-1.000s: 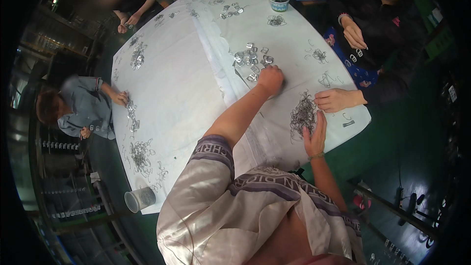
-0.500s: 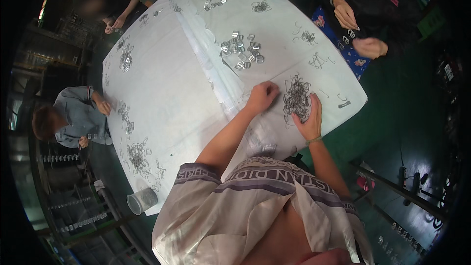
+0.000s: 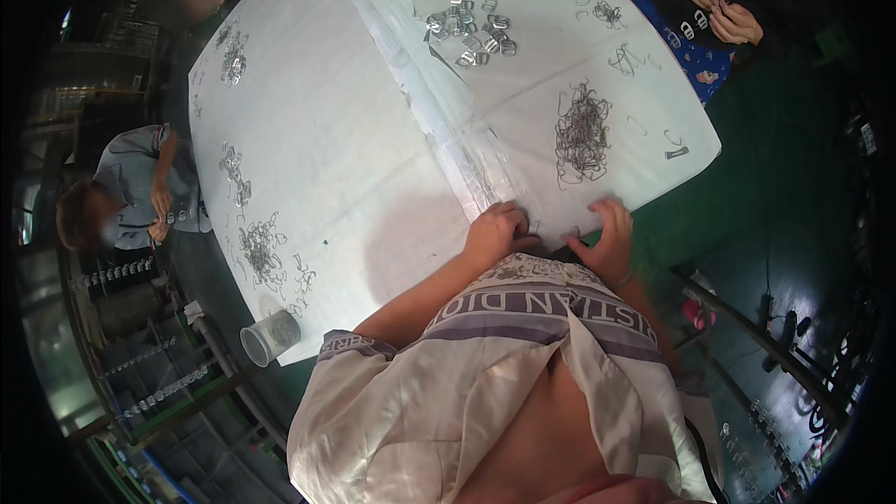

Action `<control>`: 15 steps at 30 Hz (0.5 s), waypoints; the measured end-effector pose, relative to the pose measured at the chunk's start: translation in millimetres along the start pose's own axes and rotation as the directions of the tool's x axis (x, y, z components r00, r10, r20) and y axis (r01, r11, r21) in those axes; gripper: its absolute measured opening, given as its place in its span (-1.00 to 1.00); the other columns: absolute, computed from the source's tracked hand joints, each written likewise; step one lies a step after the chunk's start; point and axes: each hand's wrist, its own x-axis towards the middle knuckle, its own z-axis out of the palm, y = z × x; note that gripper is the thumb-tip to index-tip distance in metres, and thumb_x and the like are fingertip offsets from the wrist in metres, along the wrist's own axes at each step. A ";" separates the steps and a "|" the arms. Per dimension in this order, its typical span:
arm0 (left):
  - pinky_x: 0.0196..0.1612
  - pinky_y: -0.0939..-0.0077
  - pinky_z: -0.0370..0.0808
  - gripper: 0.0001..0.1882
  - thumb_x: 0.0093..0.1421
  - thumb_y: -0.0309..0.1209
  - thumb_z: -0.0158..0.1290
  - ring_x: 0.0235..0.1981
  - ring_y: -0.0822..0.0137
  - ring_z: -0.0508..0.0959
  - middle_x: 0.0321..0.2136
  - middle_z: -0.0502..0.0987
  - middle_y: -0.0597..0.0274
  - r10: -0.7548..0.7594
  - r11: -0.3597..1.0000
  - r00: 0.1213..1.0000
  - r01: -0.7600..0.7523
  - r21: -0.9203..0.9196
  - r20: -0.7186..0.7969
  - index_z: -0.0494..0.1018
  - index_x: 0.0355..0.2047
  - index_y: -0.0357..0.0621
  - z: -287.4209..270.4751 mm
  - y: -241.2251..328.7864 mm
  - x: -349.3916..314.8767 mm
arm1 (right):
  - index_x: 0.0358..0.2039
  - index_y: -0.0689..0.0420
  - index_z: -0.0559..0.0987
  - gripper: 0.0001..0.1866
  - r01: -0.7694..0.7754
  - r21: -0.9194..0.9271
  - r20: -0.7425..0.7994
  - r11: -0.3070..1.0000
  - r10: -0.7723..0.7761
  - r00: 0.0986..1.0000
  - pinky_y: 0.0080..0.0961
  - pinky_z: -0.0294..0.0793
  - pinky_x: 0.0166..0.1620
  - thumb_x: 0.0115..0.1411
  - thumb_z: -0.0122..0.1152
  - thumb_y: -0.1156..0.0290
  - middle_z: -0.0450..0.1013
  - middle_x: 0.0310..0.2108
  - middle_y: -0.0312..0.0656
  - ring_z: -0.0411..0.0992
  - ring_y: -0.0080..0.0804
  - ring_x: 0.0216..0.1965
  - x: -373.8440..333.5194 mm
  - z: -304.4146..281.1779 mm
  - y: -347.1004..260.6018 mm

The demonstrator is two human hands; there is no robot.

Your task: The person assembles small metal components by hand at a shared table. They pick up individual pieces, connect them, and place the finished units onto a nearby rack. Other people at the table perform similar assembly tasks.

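My left hand rests at the near edge of the white-covered table, its fingers curled; whatever may be inside them is hidden. To its right, my right hand is at the same edge with thumb and fingers apart, holding nothing I can see. Just beyond the hands lies a heap of thin dark wire hooks, which neither hand touches. Farther off is a group of shiny metal buckle-like pieces. A small metal piece and a few loose hooks lie right of the heap.
A clear plastic cup lies tipped at the left near corner, close to another hook pile. Co-workers sit around; one at the right handles metal pieces with both hands. A clear plastic strip runs along the table.
Both hands have drawn back from beside the hook heap to the table's near edge. My view has tilted, so the tabletop sits higher. The co-worker's hands at the right have come together.
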 end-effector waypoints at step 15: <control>-0.25 0.28 0.43 -0.91 -0.02 -0.44 -0.03 -0.31 0.15 0.45 -0.41 0.40 0.13 0.222 0.910 0.968 -0.164 0.382 -0.113 0.42 -0.49 -0.18 33.1 -5.7 13.1 | 0.16 0.17 0.30 -0.31 0.197 -0.093 0.136 0.976 -0.183 0.974 0.19 -0.09 0.26 0.12 0.11 0.00 0.11 0.23 0.11 0.05 0.06 0.28 2.4 27.3 -5.9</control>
